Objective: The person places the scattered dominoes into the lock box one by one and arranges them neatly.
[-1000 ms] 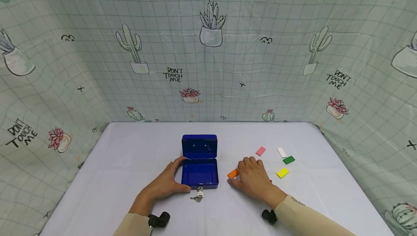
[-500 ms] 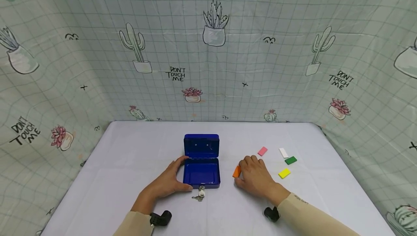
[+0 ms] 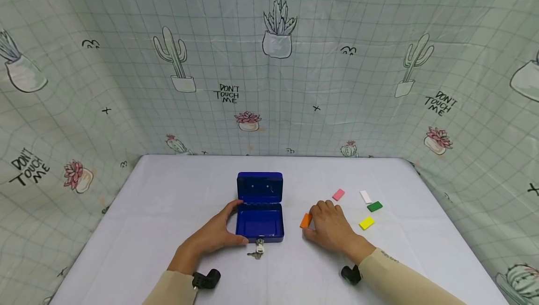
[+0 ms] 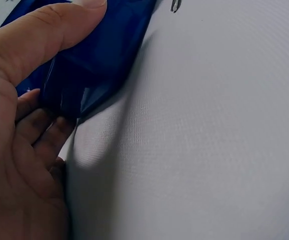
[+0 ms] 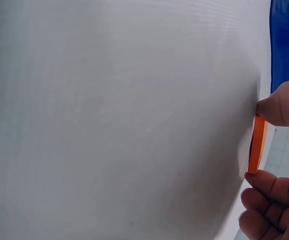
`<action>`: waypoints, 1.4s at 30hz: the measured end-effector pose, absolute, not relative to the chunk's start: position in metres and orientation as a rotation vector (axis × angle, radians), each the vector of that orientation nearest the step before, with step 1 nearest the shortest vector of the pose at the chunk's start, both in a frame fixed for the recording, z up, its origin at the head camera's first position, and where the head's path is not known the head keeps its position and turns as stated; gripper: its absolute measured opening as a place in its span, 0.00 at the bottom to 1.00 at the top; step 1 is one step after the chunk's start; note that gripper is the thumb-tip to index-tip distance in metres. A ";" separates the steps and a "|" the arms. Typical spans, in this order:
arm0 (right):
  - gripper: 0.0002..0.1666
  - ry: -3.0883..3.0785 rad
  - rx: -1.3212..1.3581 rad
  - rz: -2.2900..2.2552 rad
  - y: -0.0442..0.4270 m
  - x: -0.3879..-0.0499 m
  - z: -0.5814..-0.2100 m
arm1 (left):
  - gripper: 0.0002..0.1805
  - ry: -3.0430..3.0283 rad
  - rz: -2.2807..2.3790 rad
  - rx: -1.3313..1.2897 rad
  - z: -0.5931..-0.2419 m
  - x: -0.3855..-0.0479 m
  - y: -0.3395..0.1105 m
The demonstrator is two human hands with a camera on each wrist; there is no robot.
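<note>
A blue metal cash box (image 3: 259, 221) stands with its lid (image 3: 259, 188) raised, and a key bunch (image 3: 257, 254) hangs at its front lock. My left hand (image 3: 214, 232) grips the box's left side, thumb at the front corner and fingers toward the back; in the left wrist view the thumb lies over the blue wall. To the right of the box, my right hand (image 3: 330, 225) pinches an orange domino-like block (image 3: 306, 221). In the right wrist view, thumb and index finger hold this orange block (image 5: 257, 145) by its two ends, close to the cloth.
Beyond the right hand lie a pink block (image 3: 338, 194), a white block (image 3: 365, 197), a green block (image 3: 375, 206) and a yellow block (image 3: 367, 223). A white cloth covers the table (image 3: 189, 178). A patterned curtain (image 3: 311, 76) hangs behind and at both sides.
The right hand has closed its thumb in on the orange block, which has turned more lengthwise. A red bit seen by the right hand earlier is now hidden. The left hand stays on the box.
</note>
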State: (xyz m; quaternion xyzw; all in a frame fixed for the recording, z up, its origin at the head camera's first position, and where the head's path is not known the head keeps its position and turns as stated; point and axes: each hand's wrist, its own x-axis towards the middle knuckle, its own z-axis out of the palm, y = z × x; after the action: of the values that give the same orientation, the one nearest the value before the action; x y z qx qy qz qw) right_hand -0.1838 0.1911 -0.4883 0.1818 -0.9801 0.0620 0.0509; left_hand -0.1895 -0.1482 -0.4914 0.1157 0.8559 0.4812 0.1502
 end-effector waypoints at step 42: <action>0.29 -2.635 1.009 -0.012 0.107 -0.200 -0.453 | 0.60 2.445 1.415 0.319 -0.495 -0.189 -0.148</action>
State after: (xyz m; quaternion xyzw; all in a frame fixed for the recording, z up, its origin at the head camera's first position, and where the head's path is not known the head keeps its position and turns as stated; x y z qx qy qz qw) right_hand -0.2004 0.1074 -0.4530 0.3530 -0.9220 -0.0041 0.1593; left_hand -0.1891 -0.1476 -0.4945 0.1108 0.8504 0.4923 0.1488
